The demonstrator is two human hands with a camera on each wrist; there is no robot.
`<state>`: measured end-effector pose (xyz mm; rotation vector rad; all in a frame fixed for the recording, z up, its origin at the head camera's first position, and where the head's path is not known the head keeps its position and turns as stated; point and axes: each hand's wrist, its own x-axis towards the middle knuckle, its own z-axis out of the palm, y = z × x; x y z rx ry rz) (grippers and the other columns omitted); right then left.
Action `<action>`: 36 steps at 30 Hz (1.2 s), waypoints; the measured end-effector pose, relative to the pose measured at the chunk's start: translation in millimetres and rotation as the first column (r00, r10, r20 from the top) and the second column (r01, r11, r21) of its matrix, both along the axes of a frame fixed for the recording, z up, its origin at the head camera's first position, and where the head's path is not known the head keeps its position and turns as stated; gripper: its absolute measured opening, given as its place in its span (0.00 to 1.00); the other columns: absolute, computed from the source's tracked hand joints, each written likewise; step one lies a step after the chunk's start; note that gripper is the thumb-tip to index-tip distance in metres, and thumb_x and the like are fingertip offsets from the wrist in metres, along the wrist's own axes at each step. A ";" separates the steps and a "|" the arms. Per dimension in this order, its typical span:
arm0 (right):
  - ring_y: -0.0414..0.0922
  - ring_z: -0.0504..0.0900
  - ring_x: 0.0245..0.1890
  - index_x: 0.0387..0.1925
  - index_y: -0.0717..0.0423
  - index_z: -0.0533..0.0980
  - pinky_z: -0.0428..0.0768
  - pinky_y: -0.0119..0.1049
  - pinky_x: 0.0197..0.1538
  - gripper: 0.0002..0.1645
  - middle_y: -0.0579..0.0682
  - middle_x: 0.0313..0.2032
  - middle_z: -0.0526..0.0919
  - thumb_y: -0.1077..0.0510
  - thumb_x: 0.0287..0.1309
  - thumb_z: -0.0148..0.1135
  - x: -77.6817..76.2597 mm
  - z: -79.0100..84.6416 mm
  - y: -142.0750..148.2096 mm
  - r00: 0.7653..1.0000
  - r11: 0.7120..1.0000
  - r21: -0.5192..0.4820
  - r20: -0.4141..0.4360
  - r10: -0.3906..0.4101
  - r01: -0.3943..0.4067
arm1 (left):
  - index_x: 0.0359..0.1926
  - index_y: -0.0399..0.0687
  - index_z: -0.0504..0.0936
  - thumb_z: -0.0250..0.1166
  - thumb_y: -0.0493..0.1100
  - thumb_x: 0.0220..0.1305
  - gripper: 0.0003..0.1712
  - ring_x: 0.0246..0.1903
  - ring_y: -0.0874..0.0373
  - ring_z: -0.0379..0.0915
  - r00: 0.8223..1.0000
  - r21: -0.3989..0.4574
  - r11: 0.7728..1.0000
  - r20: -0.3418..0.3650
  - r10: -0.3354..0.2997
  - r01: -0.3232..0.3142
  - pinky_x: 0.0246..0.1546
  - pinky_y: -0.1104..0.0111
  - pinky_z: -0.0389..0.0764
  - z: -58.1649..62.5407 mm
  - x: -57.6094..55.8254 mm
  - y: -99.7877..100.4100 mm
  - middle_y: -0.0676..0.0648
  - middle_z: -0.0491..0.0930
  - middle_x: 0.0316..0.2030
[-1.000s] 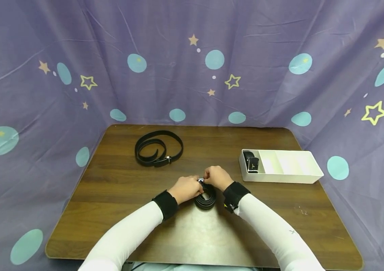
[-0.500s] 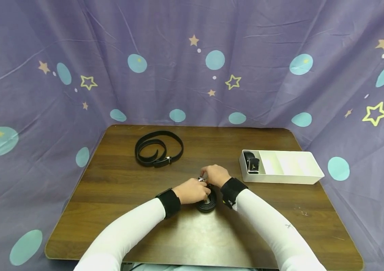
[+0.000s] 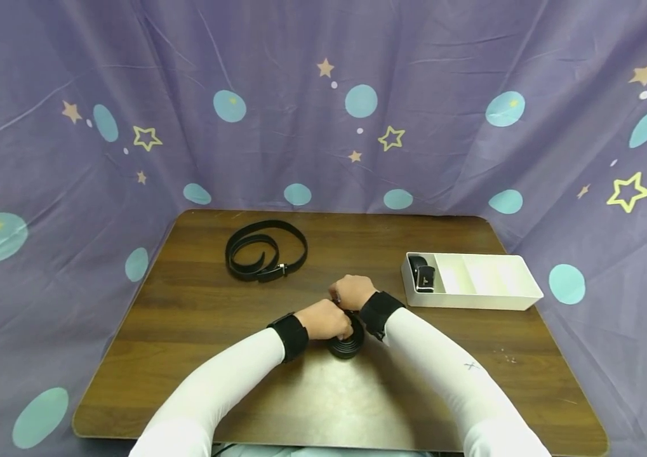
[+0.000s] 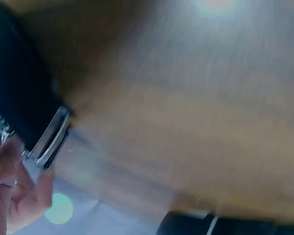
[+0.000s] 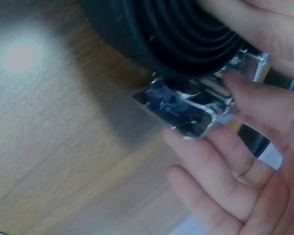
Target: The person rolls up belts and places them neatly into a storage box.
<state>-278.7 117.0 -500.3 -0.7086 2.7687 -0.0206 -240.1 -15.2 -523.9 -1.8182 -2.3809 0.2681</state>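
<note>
A black belt [image 3: 346,349], rolled into a tight coil, stands between both hands near the table's middle. My left hand [image 3: 323,319] grips the coil, its fingers reaching over the side into the hollow centre. My right hand [image 3: 353,292] pinches the silver buckle [image 5: 186,107] at the coil's far end. In the right wrist view, the thumb lies on one side of the buckle and the fingers [image 5: 210,161] on the other. The buckle's metal frame [image 4: 49,142] also shows in the left wrist view, with the dark coil beside it.
A second black belt [image 3: 294,242] lies loosely looped at the back left of the wooden table [image 3: 186,355]. On the right stands a white divided box [image 3: 472,301], with a rolled black belt [image 3: 425,279] in its left compartment. A purple curtain [image 3: 300,152] hangs behind.
My right hand has shifted slightly left and away from me, now covering the buckle in the head view. My left hand has moved a little right, further over the coil.
</note>
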 end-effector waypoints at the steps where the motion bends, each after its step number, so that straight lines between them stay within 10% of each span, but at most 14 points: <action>1: 0.41 0.78 0.24 0.31 0.42 0.82 0.77 0.39 0.24 0.01 0.41 0.26 0.82 0.52 0.55 0.66 -1.8 0.0 -0.5 1.000 1.000 0.008 0.004 -0.004 0.004 | 0.26 0.67 0.81 0.65 0.51 0.56 0.04 0.21 0.74 0.60 1.000 -0.002 1.000 0.004 0.011 -0.011 0.24 0.78 0.68 -2.1 0.9 -0.6 0.68 0.75 0.22; 17: 0.51 0.84 0.33 0.24 0.49 0.82 0.80 0.51 0.29 0.04 0.54 0.37 0.87 0.54 0.48 0.66 -21.0 2.3 31.5 0.944 0.942 0.058 -0.042 -0.329 0.331 | 0.27 0.65 0.81 0.64 0.53 0.61 0.06 0.33 0.70 0.76 0.988 0.146 0.979 0.090 0.128 -0.141 0.30 0.74 0.77 -21.4 9.3 -29.0 0.66 0.79 0.29; 30: 0.43 0.71 0.13 0.49 0.41 0.67 0.67 0.38 0.13 0.23 0.48 0.15 0.75 0.60 0.55 0.65 58.5 -15.7 46.2 0.981 0.975 -0.154 -0.079 -0.177 0.163 | 0.27 0.62 0.80 0.64 0.48 0.61 0.05 0.28 0.65 0.65 0.938 0.170 0.931 0.182 0.294 -0.325 0.25 0.74 0.70 -17.8 -15.4 -44.7 0.65 0.79 0.29; 36: 0.41 0.71 0.13 0.37 0.45 0.67 0.67 0.37 0.12 0.14 0.45 0.14 0.71 0.61 0.56 0.63 94.8 -29.1 38.7 0.974 0.973 -0.227 -0.213 -0.081 0.031 | 0.26 0.60 0.79 0.62 0.49 0.63 0.08 0.27 0.63 0.56 0.924 0.134 0.928 0.221 0.313 -0.347 0.25 0.75 0.61 -14.8 -21.2 -37.8 0.65 0.77 0.27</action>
